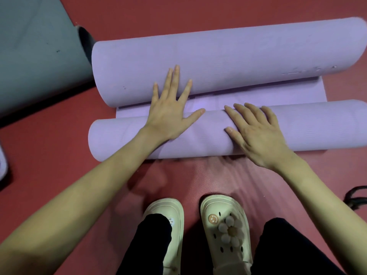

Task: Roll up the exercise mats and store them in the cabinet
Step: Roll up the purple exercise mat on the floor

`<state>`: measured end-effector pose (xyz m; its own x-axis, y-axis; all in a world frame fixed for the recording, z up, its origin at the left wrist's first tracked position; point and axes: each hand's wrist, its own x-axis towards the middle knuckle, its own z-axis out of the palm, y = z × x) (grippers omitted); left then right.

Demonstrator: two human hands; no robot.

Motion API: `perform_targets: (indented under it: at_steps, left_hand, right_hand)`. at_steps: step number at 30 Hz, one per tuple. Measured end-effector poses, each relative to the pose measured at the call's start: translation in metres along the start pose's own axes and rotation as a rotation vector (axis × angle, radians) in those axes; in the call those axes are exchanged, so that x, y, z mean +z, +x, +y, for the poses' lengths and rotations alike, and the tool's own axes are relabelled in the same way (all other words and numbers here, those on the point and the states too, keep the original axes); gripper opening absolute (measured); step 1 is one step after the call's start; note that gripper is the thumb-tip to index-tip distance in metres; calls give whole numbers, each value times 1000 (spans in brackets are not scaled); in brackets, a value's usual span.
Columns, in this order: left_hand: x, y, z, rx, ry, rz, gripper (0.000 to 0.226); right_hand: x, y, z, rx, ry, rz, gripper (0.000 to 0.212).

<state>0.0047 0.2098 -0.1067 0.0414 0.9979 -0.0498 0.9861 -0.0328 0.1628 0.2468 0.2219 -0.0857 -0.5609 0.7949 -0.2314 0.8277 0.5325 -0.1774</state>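
- Clogs (224,227) stand on the red floor (49,155), just behind the near roll (297,132).
- Left hand (168,114) spread flat, fingers touching the far roll (228,60); right hand (258,135) flat on the near roll.
- Mid-rolling, I judge: next push forward, closing the flat strip (268,92) between.

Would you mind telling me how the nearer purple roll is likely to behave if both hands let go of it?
The nearer purple roll would probably spring open a little, since only the left hand and right hand, both flat, press it down. Being round, it may roll on the red floor. It looks like soft foam, so likely light.
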Motion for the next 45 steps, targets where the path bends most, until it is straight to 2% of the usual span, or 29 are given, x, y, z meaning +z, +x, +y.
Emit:
perform_targets:
  at_steps: [5,11,15,22,29,31,35,37,45]
  left_hand:
    - [4,-6,12,-55,19,21,82]
    - [-2,17,3,-80,15,5,85]
    - [-9,29,2,-153,-4,-89,80]
    - [-6,24,5,-141,-9,-145,67]
    - [-9,50,-7,-153,-67,-213,74]
    - [-10,55,-9,-155,-75,-207,74]
    - [-9,56,-11,-155,-83,-201,74]
    - [-8,54,-10,-152,-79,-202,73]
    - [-15,47,-7,-146,-92,-250,68]
  right_hand:
    - [2,29,3,33,-32,68,65]
    - [-7,59,8,74,-20,27,79]
    - [-12,81,13,99,19,-28,62]
    - [-16,93,18,106,57,-59,62]
    - [-24,101,16,54,77,-31,61]
    - [-25,90,12,21,70,-35,69]
    - [-25,64,9,-41,-27,-133,125]
    - [-24,69,12,-54,-139,-150,139]
    - [-28,74,14,-128,-175,-47,125]
